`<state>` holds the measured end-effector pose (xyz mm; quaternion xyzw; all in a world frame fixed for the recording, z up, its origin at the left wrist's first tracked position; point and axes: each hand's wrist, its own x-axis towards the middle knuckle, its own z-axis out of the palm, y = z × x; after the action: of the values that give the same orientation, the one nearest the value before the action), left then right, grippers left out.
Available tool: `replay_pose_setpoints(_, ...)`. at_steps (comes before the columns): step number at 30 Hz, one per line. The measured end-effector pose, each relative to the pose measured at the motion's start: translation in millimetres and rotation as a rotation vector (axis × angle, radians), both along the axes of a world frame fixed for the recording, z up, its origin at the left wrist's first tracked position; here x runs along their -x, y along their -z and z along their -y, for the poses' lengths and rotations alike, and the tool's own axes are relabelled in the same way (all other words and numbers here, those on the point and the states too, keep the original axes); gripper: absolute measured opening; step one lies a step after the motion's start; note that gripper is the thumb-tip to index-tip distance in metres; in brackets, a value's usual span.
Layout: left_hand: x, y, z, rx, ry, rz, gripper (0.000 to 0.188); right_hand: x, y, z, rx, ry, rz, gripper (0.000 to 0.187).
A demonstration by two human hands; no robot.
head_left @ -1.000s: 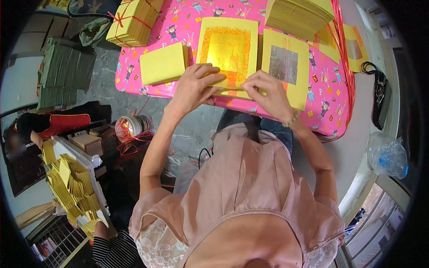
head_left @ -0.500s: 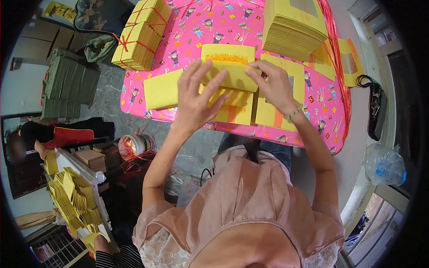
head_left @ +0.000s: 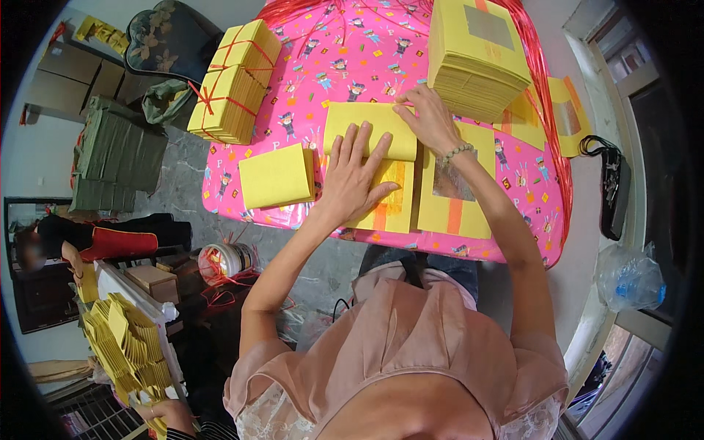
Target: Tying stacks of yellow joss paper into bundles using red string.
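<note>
At frame centre, the left hand lies spread flat on the folded yellow sheet; the right hand pinches its upper right edge, grip pressed together.

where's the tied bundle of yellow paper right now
In the head view the tied bundle sits at the table's far left corner, beyond the small folded stack and left of the left hand.

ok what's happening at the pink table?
A person is folding a yellow paper sheet on the pink-covered table. The left hand lies flat on the fold, and the right hand pinches its upper right corner. A folded yellow piece lies to the left, with a loose stack of sheets and a tied bundle beyond.
</note>
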<state>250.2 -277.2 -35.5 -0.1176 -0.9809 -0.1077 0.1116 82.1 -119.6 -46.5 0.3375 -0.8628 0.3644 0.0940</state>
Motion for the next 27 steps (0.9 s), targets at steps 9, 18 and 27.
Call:
replay_pose_setpoints(9,6.0,1.8,-2.9,-0.003,-0.012,0.011,0.081,12.9,-0.4,28.8,-0.034,-0.151,0.207,0.028)
replay_pose_setpoints(18,4.7,2.5,-3.9,-0.014,-0.031,0.017,0.079,7.7,-1.3,34.2,-0.149,-0.185,0.233,0.026)
replay_pose_setpoints(27,5.0,4.4,-4.2,-0.029,-0.035,-0.007,0.074,4.1,2.4,33.9,-0.101,-0.176,0.174,0.022)
